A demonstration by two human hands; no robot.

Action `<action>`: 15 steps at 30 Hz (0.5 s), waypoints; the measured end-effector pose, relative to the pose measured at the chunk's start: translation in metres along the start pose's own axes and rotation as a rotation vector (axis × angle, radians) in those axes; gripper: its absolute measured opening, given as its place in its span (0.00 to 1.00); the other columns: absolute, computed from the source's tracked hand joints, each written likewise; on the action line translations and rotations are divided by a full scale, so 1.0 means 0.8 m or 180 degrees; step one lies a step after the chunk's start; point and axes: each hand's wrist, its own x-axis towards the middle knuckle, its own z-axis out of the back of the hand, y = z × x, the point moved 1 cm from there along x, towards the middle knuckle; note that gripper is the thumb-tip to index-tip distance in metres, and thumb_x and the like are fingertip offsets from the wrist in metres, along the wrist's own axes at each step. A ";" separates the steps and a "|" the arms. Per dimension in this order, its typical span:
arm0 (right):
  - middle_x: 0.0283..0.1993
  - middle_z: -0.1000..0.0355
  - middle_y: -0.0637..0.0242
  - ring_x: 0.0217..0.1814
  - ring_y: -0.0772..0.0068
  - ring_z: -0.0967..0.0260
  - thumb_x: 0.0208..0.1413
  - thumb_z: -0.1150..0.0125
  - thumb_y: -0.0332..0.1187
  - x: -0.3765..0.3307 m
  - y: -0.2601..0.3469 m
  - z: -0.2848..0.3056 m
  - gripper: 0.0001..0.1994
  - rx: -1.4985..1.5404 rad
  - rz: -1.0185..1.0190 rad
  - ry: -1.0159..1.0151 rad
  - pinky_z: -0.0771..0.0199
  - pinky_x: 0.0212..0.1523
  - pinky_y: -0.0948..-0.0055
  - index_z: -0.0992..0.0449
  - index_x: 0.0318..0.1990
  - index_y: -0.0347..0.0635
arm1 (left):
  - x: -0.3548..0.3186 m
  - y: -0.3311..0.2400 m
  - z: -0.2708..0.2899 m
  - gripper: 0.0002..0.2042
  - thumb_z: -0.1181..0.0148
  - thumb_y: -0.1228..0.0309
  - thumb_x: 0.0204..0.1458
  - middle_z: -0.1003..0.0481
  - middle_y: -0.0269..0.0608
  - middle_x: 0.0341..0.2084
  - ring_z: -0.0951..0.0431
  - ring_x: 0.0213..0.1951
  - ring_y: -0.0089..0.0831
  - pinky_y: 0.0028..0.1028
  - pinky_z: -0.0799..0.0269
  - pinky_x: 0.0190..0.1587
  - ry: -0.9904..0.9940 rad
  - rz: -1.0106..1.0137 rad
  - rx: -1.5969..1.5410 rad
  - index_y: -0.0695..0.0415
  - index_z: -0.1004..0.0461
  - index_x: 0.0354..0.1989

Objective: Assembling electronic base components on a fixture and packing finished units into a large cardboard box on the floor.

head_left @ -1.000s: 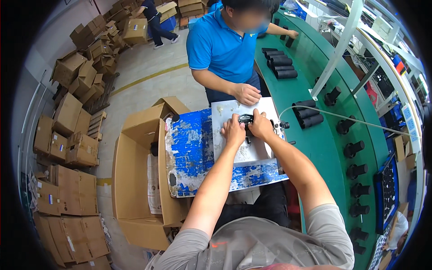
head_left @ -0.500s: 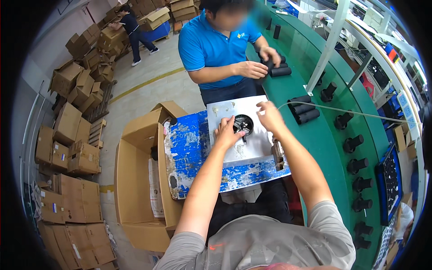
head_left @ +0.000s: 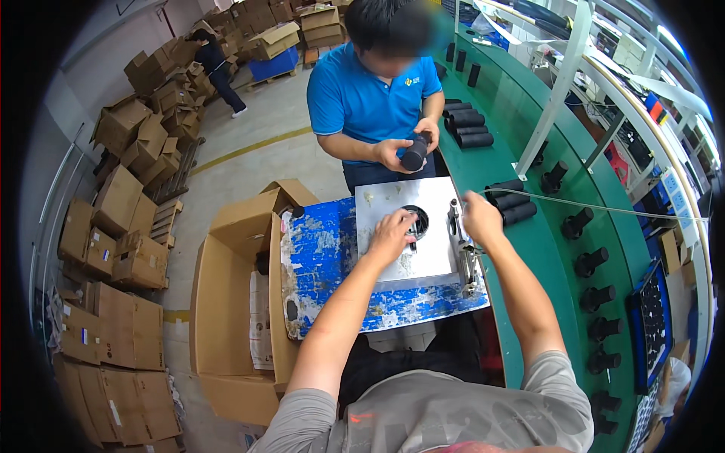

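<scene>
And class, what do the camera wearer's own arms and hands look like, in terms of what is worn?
The left hand and right hand wear no gloves, and no watch shows. The forearms are uncovered. Short grey sleeves belong to a grey shirt with a small orange-red mark and faint lettering.

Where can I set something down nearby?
Free: scuffed blue board left of the silvery metal plate; green bench between your right forearm and black flanged cylinders. Crowded: plate's middle, your left hand at the round black part.

Head-worn fisheye, facing steeply downward
</scene>
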 end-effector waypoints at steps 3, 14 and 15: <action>0.52 0.27 0.46 0.47 0.45 0.24 0.52 0.38 0.41 0.033 0.091 -0.034 0.19 -0.0382 0.0437 0.0697 0.23 0.47 0.51 0.26 0.48 0.40 | 0.002 0.019 -0.010 0.17 0.35 0.65 0.50 0.22 0.33 0.41 0.28 0.47 0.45 0.44 0.32 0.47 0.0401 -0.0736 0.0033 0.47 0.22 0.51; 0.39 0.19 0.55 0.44 0.53 0.20 0.46 0.38 0.32 0.070 0.072 -0.147 0.16 -0.1392 0.0527 0.0967 0.21 0.43 0.61 0.25 0.45 0.42 | 0.006 -0.007 -0.023 0.08 0.42 0.59 0.55 0.23 0.28 0.31 0.24 0.43 0.29 0.46 0.40 0.50 0.0818 -0.1062 0.1168 0.44 0.19 0.29; 0.41 0.19 0.55 0.44 0.54 0.20 0.47 0.38 0.32 0.068 0.081 -0.146 0.16 -0.1471 0.0476 0.1101 0.20 0.44 0.62 0.25 0.45 0.43 | 0.002 -0.006 -0.021 0.09 0.42 0.59 0.55 0.23 0.28 0.29 0.24 0.42 0.28 0.46 0.41 0.50 0.0764 -0.0999 0.1094 0.44 0.19 0.27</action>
